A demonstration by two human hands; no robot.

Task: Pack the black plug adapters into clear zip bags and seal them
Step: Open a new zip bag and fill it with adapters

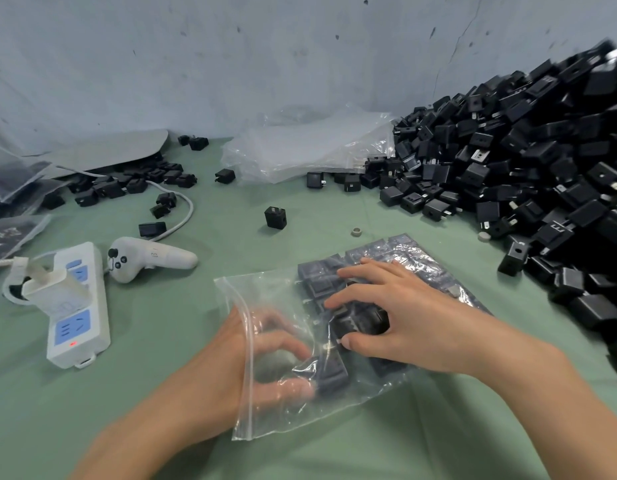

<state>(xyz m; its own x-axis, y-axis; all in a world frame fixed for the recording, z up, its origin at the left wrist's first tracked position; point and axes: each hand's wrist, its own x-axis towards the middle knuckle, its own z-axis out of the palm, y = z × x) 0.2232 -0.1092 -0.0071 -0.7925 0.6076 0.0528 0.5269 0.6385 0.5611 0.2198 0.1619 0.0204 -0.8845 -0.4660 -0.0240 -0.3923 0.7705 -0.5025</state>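
1. zip bag lies flat on green desk, mouth to the left, w/ packed adapters in rows inside.
2. left hand is in the bag mouth, thumb & fingers pinching a single adapter.
3. right hand is on top of the bag, fingers spread, pressing thru the plastic.
4. adapter pile at right; spare bags at back.

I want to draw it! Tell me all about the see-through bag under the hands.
The bag is clear, crinkly plastic with a zip strip along its open left edge. It lies on the green table, filled with rows of black adapters. The left hand reaches inside, pinching one adapter; the right hand presses flat on top.
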